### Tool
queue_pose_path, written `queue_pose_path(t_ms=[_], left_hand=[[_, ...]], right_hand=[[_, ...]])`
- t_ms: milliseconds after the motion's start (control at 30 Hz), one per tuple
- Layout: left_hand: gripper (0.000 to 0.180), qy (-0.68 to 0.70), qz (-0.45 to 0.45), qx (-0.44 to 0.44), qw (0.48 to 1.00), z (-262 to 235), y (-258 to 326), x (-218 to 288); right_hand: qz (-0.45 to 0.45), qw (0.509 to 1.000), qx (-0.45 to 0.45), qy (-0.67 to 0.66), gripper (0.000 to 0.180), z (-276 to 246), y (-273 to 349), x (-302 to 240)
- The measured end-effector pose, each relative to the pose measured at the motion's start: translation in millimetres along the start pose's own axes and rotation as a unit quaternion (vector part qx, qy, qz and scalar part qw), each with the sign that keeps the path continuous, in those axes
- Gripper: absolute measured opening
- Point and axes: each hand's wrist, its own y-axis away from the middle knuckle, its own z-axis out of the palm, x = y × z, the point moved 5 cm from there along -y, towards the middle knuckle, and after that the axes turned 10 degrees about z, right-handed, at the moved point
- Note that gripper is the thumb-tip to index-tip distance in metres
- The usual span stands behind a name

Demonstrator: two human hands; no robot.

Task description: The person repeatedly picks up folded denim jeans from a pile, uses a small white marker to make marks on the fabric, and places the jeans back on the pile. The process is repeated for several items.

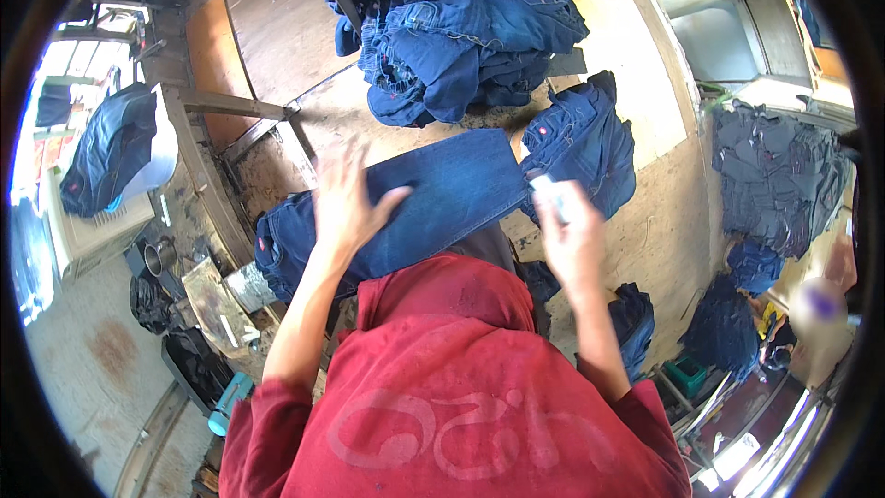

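Observation:
A pair of blue jeans (433, 203) lies flat across the worn wooden worktable (645, 221) in front of me. My left hand (346, 207) is spread open and presses flat on the leg of the jeans. My right hand (572, 231) is raised just right of the jeans and grips a small pale object (546, 192), blurred by motion. My red sleeves and red shirt fill the lower middle of the view.
A big heap of blue jeans (461, 28) sits at the table's far side, another folded pair (585, 138) to its right. More dark jeans (779, 175) are stacked far right. A metal can (249, 286) and clutter stand at the left edge; another person (820, 323) is at lower right.

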Motion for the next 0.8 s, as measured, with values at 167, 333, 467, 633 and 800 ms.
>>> queue_pose_path(t_ms=[167,333,467,633,800], left_hand=[[0.084,0.306,0.053,-0.347,0.885,80,-102,0],[0.047,0.369,0.107,-0.285,0.878,99,-115,-21],[0.042,0.212,0.221,-0.127,0.944,102,-127,-25],[0.043,0.282,0.229,-0.085,0.928,112,-127,-29],[0.038,0.271,0.239,-0.049,0.931,116,-120,-27]], right_hand=[[-0.026,0.998,-0.047,-0.010,0.031,106,29,-11],[-0.181,0.979,0.046,0.076,0.032,151,14,-12],[-0.188,0.973,0.066,0.115,0.035,166,1,-18],[-0.163,0.973,0.034,0.158,0.027,184,-21,-32],[-0.149,0.975,0.011,0.166,0.027,178,-11,-32]])
